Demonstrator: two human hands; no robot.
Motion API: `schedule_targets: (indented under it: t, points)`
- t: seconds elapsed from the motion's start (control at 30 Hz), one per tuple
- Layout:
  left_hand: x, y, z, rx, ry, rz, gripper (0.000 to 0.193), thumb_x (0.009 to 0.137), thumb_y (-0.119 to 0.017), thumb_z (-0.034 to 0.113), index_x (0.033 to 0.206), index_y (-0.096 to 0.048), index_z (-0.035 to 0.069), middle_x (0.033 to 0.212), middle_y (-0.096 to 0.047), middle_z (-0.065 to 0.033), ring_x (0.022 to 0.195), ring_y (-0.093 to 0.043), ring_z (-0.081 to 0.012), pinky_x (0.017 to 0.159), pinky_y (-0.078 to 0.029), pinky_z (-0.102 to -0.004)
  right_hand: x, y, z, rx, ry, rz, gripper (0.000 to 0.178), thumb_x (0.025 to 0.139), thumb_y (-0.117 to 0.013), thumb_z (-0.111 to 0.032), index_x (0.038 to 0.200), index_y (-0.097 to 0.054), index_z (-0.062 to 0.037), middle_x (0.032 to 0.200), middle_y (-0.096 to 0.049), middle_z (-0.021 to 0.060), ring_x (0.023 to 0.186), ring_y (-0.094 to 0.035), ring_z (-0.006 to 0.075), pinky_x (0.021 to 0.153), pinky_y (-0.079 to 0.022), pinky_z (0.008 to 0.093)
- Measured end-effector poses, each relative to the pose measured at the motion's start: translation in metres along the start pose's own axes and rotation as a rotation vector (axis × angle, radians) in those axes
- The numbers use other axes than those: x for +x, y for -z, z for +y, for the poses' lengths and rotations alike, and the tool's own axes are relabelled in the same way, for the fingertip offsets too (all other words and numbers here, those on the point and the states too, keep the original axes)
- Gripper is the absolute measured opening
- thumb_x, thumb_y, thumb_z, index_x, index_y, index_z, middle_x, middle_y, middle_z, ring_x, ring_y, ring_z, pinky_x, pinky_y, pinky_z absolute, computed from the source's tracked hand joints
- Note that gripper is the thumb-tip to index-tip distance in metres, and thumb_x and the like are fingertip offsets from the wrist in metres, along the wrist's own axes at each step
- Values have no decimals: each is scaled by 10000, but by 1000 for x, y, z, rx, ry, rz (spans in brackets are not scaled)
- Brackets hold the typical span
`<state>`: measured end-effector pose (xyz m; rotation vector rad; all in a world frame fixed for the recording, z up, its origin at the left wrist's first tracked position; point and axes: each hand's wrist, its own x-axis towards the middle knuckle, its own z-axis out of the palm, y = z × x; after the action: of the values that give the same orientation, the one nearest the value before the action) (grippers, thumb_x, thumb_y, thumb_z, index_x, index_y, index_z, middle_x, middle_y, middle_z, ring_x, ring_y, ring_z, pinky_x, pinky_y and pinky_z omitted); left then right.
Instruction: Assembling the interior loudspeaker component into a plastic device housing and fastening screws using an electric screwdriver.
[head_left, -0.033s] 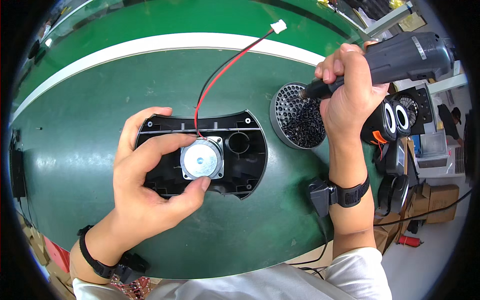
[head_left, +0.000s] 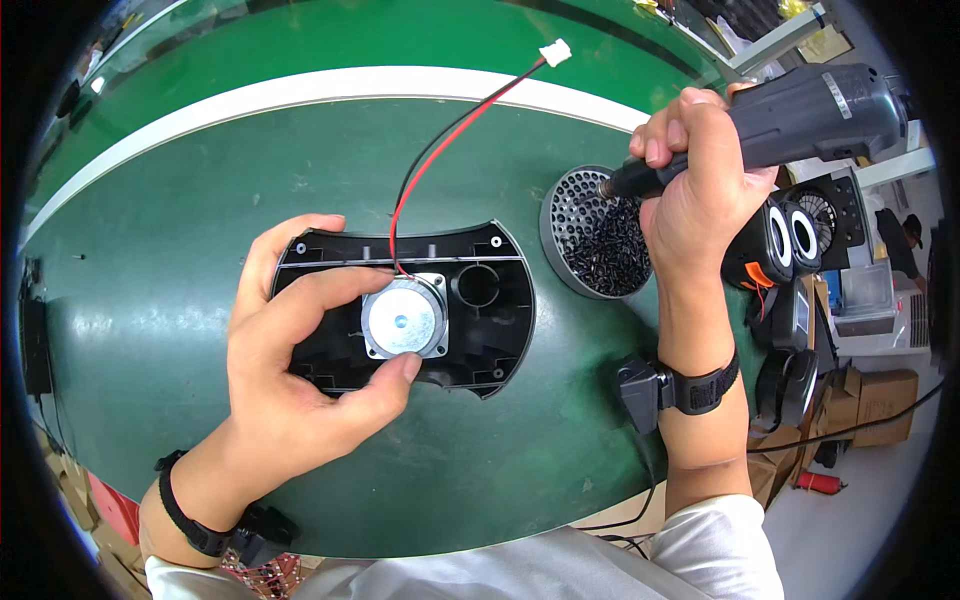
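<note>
A small square-framed speaker (head_left: 405, 318) with a round silver back sits in a black plastic housing (head_left: 503, 340) on the green table. My left hand (head_left: 300, 350) pinches the speaker between thumb and index finger, its other fingers reaching round the housing's left end. From the speaker a red and black wire pair (head_left: 440, 150) rises away to a white connector (head_left: 556, 53). My right hand (head_left: 705, 180) is closed round a dark grey electric screwdriver (head_left: 800, 115). The screwdriver's tip points down at a round tub (head_left: 548, 235) with a perforated plate and many small black screws (head_left: 610, 250); contact cannot be made out.
To the right stand black units with white rings (head_left: 790, 235) and a fan grille (head_left: 818, 213). Cardboard boxes (head_left: 880, 400) lie beyond the table's right edge. A white strip (head_left: 300, 87) runs along the far edge. A cable hangs by my right wrist.
</note>
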<state>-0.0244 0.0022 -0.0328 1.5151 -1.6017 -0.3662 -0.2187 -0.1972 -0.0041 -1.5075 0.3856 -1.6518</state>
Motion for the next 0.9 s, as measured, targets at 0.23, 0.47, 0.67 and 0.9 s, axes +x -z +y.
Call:
schedule_targets:
  t: [0.23, 0.47, 0.67, 0.9]
  points:
    - [2, -1, 3, -27, -18, 34, 413, 567, -778, 82, 963, -681, 19, 940, -669, -117, 1148, -517, -340, 902, -467, -421, -1, -6, -4, -1, -22, 29, 83, 845, -574, 32, 819, -508, -12, 551, -539, 64, 448, -515, 137, 476, -479, 309]
    - [1, 0, 0, -16, -24, 15, 417, 570, -778, 80, 970, -681, 18, 965, -679, -115, 1158, -514, -347, 903, -467, -423, -2, 0, -1, -45, -12, -4, 141, 845, -559, 29, 722, -507, -16, 560, -537, 61, 441, -505, 136, 464, -474, 315]
    - [2, -1, 0, -12, -63, 33, 415, 570, -779, 80, 968, -679, 16, 969, -681, -115, 1167, -511, -341, 896, -469, -417, 4, 0, -9, 27, -20, 45, 144, 842, -566, 17, 719, -505, -26, 556, -509, 55, 430, -487, 143, 458, -469, 322]
    - [-1, -1, -2, -22, -39, 27, 412, 571, -769, 88, 965, -677, 8, 1005, -654, -143, 1188, -506, -327, 917, -454, -402, 4, 7, -33, 71, -71, -21, 154, 896, -546, -127, 803, -569, -7, 656, -459, 43, 535, -475, 146, 543, -452, 325]
